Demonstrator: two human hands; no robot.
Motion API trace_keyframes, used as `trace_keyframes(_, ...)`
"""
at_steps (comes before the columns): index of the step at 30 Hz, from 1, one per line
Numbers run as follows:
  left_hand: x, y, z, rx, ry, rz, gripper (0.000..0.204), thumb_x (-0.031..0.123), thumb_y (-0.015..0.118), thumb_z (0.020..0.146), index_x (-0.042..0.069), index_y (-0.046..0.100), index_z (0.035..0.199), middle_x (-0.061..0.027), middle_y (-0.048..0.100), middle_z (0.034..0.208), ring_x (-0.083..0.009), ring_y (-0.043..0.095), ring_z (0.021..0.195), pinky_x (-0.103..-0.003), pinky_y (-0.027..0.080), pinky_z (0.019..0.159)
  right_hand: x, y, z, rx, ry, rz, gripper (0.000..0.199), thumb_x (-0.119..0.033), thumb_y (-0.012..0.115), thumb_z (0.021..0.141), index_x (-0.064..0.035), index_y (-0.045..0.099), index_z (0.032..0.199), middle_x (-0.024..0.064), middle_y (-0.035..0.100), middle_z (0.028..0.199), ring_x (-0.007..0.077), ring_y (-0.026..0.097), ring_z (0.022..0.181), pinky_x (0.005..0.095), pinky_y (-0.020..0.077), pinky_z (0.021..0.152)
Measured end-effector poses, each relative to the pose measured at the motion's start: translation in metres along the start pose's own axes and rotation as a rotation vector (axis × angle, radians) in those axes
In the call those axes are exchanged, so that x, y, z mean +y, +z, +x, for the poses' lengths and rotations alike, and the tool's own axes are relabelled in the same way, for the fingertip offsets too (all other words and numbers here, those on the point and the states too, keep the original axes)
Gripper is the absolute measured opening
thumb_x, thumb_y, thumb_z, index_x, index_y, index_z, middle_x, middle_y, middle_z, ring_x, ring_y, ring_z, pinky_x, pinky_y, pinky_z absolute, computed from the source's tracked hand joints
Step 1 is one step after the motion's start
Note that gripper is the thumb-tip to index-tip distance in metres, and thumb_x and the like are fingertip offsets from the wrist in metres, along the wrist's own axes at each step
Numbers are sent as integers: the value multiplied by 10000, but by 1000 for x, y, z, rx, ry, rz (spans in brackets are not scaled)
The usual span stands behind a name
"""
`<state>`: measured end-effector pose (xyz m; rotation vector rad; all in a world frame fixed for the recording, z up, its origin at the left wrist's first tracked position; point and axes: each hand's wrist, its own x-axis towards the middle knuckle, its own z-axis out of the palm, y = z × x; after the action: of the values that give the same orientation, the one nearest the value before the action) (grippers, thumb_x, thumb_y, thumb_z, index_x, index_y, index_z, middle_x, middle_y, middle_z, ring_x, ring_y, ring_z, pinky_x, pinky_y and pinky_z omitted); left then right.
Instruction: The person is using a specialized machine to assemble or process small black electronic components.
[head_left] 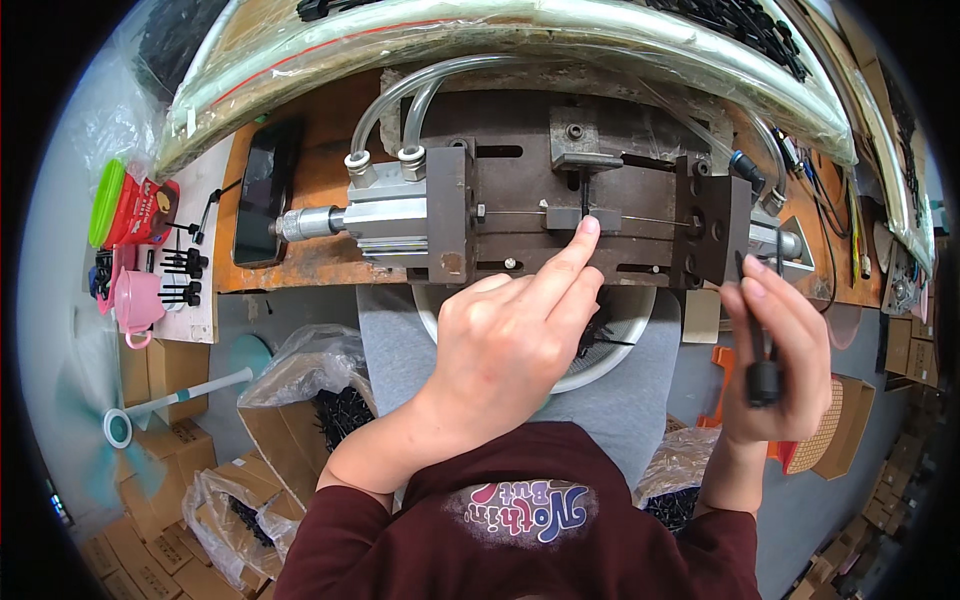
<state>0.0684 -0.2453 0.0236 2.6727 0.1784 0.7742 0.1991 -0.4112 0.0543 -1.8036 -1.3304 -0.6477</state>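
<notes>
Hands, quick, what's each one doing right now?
Left hand: holds nothing, forefinger pressing a black part in the press jig.
Right hand: closed on a black rod.

bright even light, soft shadows, sharp centre, fisheye-bent dark rim

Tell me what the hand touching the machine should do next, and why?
Probably lift the left hand clear of the metal press fixture. Its fingertip rests on the small black part standing in the centre slot, so that piece looks seated. The right hand holds another black part off to the side.
</notes>
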Motion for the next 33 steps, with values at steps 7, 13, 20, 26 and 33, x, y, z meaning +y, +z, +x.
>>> trace_keyframes(7,15,-17,-3,18,-29,-798,433,65,864,650,9,720,1054,-145,719,1071,-187,699,755,-270,557,649,-2,13,-6,-95,-338,-190,244,90,736,685,92,713,927,193,684,976,219,626,655,282,516,550)
trace_keyframes(13,10,-22,-6,81,24,-488,355,15,830,637,20,736,979,-114,714,1025,-241,686,801,-321,551,689,-2,18,-2,-28,-214,-55,329,39,777,733,72,676,1044,210,662,1072,273,682,845,335,571,705)
trace_keyframes(20,1,2,-7,35,10,-12,269,92,778,703,35,698,954,-124,671,1231,-196,674,746,-303,526,656,-5,5,-4,-159,77,343,594,-125,847,743,33,543,1228,296,550,1287,375,647,1111,446,510,987)
trace_keyframes(26,5,-8,3,-75,11,59,282,104,781,713,44,708,979,-119,670,1237,-189,667,675,-290,520,604,-4,9,-13,-109,208,561,492,94,771,718,22,519,1134,337,554,1282,370,665,1085,417,527,936)
trace_keyframes(33,-6,-42,25,-78,60,-67,276,166,796,738,58,721,981,-91,722,1106,-214,714,797,-284,544,647,-16,11,-4,-310,112,228,298,77,760,714,42,654,990,241,610,1244,312,682,977,369,569,805)
